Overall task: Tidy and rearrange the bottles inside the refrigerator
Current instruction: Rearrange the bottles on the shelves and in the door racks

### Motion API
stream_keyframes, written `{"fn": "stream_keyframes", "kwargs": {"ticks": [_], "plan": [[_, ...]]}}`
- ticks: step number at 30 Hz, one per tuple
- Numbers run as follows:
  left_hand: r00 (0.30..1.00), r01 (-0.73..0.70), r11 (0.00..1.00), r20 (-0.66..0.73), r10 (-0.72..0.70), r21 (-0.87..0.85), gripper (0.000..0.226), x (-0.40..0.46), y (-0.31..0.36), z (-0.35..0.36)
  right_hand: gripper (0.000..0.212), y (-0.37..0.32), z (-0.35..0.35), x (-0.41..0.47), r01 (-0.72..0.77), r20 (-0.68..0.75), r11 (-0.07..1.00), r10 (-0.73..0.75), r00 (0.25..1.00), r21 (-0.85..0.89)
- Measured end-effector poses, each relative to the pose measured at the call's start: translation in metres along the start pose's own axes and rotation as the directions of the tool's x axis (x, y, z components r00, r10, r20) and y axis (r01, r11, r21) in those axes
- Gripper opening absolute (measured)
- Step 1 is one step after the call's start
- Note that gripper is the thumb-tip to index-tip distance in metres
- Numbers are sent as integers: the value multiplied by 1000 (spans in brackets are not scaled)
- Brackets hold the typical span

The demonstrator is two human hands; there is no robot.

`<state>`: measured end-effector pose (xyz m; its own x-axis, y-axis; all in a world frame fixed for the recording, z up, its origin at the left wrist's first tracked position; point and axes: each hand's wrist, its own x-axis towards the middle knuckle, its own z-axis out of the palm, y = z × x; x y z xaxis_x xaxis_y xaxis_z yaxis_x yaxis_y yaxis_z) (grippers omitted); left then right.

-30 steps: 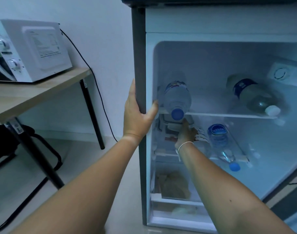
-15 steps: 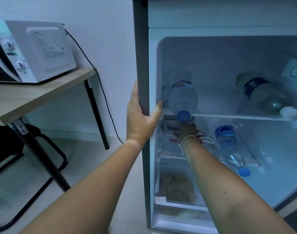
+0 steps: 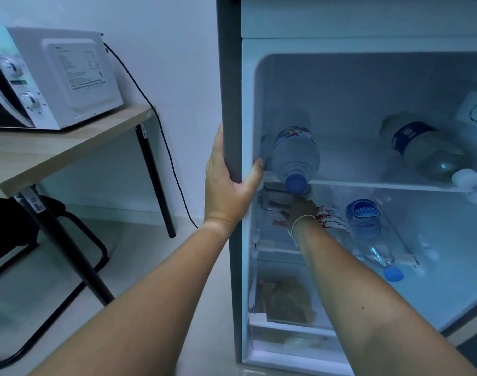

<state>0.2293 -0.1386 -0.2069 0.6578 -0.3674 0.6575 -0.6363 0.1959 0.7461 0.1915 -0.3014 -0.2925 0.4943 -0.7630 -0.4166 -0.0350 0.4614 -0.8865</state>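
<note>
The open refrigerator [image 3: 232, 77] holds several bottles lying on their sides. On the upper shelf [image 3: 367, 184] lie a clear blue-capped bottle [image 3: 294, 156] at the left and a white-capped bottle [image 3: 422, 147] at the right. Below them lie a red-labelled bottle [image 3: 331, 221] and a blue-labelled, blue-capped bottle [image 3: 367, 229]. My left hand [image 3: 229, 185] grips the refrigerator's left front edge. My right hand [image 3: 299, 210] reaches in under the upper shelf, beside the red-labelled bottle and against a clear container [image 3: 275, 198]. Its fingers are hidden.
A brown bag [image 3: 286, 299] sits in the bottom drawer. Left of the refrigerator stands a wooden table [image 3: 55, 147] with a white microwave [image 3: 69, 77] on it. A black chair [image 3: 28, 226] is under the table, and a black cable hangs down the wall.
My right hand has pushed a little deeper under the upper shelf. My left hand stays on the refrigerator's edge. The bottles have not moved.
</note>
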Motion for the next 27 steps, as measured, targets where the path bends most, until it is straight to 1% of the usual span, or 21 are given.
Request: {"fn": "stream_keyframes", "kwargs": {"ticks": [1, 2, 4, 6, 9, 11, 13, 16, 19, 21, 24, 27], "plan": [[1000, -6, 1000, -2, 6, 0, 75, 1, 0, 0, 47, -2, 0, -3, 21, 38, 1000, -22, 999, 7], [1000, 11, 1000, -6, -11, 6, 74, 0, 0, 0, 46, -1, -1, -5, 29, 43, 999, -30, 999, 24], [1000, 12, 1000, -1, -12, -1, 74, -1, -2, 1, 46, 2, -4, -11, 55, 10, 998, -56, 998, 12], [1000, 6, 1000, 15, -6, -23, 73, -2, -1, 1, 50, 9, -6, -13, 111, -84, 991, -117, 990, -73], [999, 29, 1000, 24, -29, 3, 72, -3, 2, -1, 68, 17, -15, -19, 116, -262, 990, -135, 956, -84], [999, 43, 999, 22, -43, 9, 68, -4, 4, -1, 66, 23, -22, -29, 126, -282, 972, -179, 942, -197], [998, 56, 998, 27, -56, 3, 65, -5, 6, -2, 63, 32, -30, -32, 158, -257, 946, -233, 938, -284], [998, 56, 998, 27, -56, -12, 63, -6, 9, -1, 61, 38, -41, -45, 184, -256, 922, -279, 925, -340], [997, 72, 997, 11, -72, -30, 62, -8, 9, 0, 43, 38, -57, -55, 217, -237, 891, -328, 914, -398], [997, 76, 997, 3, -76, -34, 63, -9, 9, 1, 35, 37, -70, -63, 256, -258, 870, -385, 886, -420], [997, 75, 996, 0, -75, -51, 64, -10, 9, 2, 39, 40, -85, -74, 276, -340, 871, -425, 839, -407], [997, 73, 996, -14, -74, -55, 63, -10, 9, 2, 47, 48, -99, -73, 242, -385, 834, -460, 800, -496]]}}
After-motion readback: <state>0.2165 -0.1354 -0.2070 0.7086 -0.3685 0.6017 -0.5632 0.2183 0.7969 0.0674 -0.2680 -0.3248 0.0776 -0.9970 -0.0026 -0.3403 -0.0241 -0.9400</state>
